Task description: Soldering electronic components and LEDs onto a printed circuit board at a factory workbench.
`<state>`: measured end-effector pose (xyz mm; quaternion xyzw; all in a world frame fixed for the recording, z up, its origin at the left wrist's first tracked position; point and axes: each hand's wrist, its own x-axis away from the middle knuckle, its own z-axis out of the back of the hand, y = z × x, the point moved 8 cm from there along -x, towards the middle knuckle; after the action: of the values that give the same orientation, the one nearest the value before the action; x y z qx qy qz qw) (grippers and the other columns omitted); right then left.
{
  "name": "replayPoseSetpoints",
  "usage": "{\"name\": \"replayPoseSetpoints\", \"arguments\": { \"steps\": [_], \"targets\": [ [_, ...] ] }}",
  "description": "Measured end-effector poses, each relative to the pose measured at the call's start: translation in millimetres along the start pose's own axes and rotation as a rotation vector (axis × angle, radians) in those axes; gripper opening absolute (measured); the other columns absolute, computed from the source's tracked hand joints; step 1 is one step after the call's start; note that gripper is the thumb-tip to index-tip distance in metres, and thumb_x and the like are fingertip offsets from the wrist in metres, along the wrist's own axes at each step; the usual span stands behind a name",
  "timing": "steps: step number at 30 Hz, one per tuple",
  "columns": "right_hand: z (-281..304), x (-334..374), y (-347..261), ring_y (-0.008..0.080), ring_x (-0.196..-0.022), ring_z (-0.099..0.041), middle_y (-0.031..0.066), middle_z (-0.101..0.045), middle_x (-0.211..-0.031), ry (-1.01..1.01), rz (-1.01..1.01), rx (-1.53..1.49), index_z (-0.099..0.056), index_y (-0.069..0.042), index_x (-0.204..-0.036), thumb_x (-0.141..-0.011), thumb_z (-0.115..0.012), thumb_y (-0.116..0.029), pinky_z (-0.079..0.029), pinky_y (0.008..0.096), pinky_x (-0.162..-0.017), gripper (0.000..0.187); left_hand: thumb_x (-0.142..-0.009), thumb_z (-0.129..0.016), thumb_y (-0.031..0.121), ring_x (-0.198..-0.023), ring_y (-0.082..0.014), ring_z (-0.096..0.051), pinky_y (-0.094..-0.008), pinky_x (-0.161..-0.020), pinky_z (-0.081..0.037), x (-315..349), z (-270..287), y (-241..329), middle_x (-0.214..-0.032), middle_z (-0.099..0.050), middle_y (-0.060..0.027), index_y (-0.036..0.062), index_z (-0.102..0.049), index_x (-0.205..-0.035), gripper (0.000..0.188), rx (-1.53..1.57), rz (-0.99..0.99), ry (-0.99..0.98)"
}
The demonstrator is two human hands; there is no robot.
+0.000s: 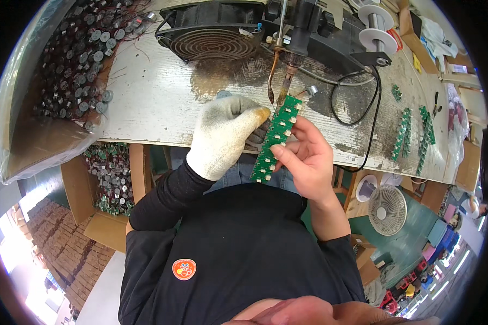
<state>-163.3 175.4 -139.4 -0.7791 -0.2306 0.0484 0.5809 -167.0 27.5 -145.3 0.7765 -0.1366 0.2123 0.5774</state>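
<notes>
My right hand [306, 160], bare, pinches a long green circuit board strip [279, 135] carrying a row of small white parts, tilted with its far end to the right. My left hand [222, 132] wears a white knitted glove with a stained thumb tip. Its thumb and fingers are pressed together at the strip's left edge; what they hold is hidden. Just beyond the strip's far end stand the soldering iron tip [286, 86] and a thin copper-coloured tube [272, 81]. A small silver motor [312, 90] is next to that end. Another round motor [223, 94] lies behind my glove.
Many small wired motors [84, 65] fill a plastic-lined box at the left. A black fan [211, 32] and a wire spool [377, 27] stand at the back. A black cable [371, 130] loops at the right, near more green strips [401, 135] and pliers [436, 105].
</notes>
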Motion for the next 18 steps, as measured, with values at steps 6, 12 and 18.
{"name": "replayPoseSetpoints", "arguments": {
  "steps": [6,12,18],
  "targets": [
    [-1.2,0.4,-3.4,0.0125,-0.077,-0.064,0.0125,-0.056,-0.111,-0.001,0.009,-0.011,-0.041,0.005,-0.131,-0.085,-0.059,0.007,-0.051,0.0223,-0.058,0.050,-0.087,-0.062,0.016,-0.062,-0.0089,-0.060,-0.0229,-0.055,-0.049,2.4,-3.0,3.6,-0.074,-0.065,-0.0056,-0.0051,-0.065,-0.089,0.021,0.036,0.014,0.001],
    [2.4,1.3,4.8,0.0128,-0.078,-0.064,0.0124,-0.056,-0.111,0.008,-0.022,0.002,-0.041,0.005,-0.130,-0.085,-0.059,0.007,-0.052,0.0223,-0.058,0.048,-0.087,-0.062,0.017,-0.063,-0.0092,-0.060,-0.0230,-0.056,-0.049,-2.6,-0.3,-9.8,-0.075,-0.065,-0.0061,-0.0061,-0.065,-0.088,0.023,0.031,0.011,-0.003],
    [-5.8,-1.8,4.3,0.0129,-0.077,-0.063,0.0123,-0.057,-0.111,-0.003,0.004,-0.025,-0.041,0.004,-0.130,-0.085,-0.060,0.008,-0.052,0.0229,-0.059,0.049,-0.086,-0.063,0.019,-0.065,-0.0085,-0.059,-0.0247,-0.058,-0.048,-3.0,9.3,-2.4,-0.074,-0.065,-0.0064,-0.0059,-0.065,-0.088,0.025,-0.111,-0.067,0.016]
  ]
}}
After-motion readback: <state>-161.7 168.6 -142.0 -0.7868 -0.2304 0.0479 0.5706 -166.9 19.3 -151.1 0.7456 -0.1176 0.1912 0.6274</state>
